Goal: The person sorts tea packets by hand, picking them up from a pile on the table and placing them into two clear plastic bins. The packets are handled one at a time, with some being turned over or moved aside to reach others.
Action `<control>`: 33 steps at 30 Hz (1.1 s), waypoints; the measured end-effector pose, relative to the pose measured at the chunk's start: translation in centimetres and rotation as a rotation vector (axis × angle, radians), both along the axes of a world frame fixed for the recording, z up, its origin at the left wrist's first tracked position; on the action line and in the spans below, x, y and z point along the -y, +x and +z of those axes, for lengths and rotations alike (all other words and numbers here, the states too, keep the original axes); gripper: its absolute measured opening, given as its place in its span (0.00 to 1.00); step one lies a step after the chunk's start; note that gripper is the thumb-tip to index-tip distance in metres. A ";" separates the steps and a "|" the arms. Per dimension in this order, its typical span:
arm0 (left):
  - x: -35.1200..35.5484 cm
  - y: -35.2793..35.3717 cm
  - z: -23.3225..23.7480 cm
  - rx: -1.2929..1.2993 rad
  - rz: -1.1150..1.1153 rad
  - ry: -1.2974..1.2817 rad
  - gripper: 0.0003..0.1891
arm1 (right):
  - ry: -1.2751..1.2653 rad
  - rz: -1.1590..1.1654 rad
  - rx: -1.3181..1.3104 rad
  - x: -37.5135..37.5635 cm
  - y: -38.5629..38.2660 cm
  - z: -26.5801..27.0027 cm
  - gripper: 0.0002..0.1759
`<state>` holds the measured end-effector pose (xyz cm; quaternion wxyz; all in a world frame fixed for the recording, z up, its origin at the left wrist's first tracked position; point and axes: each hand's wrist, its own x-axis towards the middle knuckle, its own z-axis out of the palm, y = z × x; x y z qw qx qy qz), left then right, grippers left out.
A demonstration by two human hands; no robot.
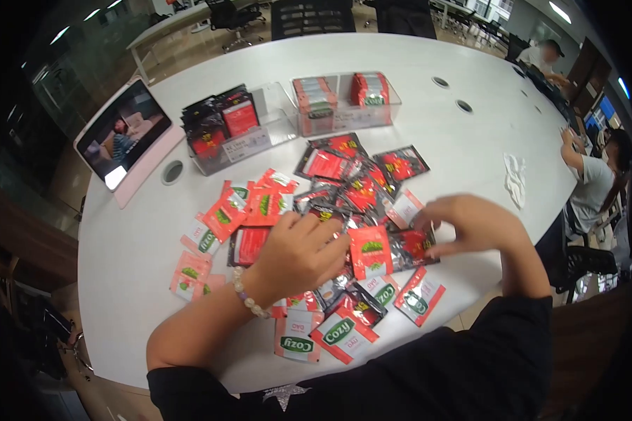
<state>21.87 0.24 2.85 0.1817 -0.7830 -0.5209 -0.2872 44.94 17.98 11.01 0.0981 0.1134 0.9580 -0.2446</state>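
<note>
A mixed pile of tea sachets lies before me, black and red ones among pink and red ones marked "Cozy". My left hand (298,252), with a bead bracelet (249,295) at its wrist, is over the middle of the pile; its fingers are bent and slightly apart, and I see nothing held in them. Thumb and fingers spread, my right hand (470,221) is at the pile's right edge, beside a black sachet (411,245). Between the hands lies a red sachet (370,249). Nearer me is a Cozy sachet (344,335), and another pink sachet (420,296) lies to its right.
Behind the pile stand a clear bin (277,137) of black sachets and a clear bin (347,123) of pink ones. A tablet (123,133) playing video is at left. A crumpled white cloth or glove (515,180) lies at right. People sit along the far right.
</note>
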 end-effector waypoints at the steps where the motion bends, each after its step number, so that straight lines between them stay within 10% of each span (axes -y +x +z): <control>1: 0.0 0.0 -0.1 0.005 0.003 -0.010 0.09 | 0.050 -0.036 -0.019 1.0 1.6 -1.1 0.26; 10: -0.1 0.6 -0.3 0.001 0.049 -0.029 0.09 | 0.048 -0.254 -0.050 5.5 6.0 -6.4 0.34; 26: 0.0 0.4 -0.6 -0.019 0.028 -0.027 0.09 | 0.078 0.334 0.140 2.9 1.4 -4.6 0.20; 33: -0.1 0.3 -0.9 -0.001 0.015 -0.015 0.08 | 0.202 -0.040 -0.522 -4.6 -4.1 3.6 0.11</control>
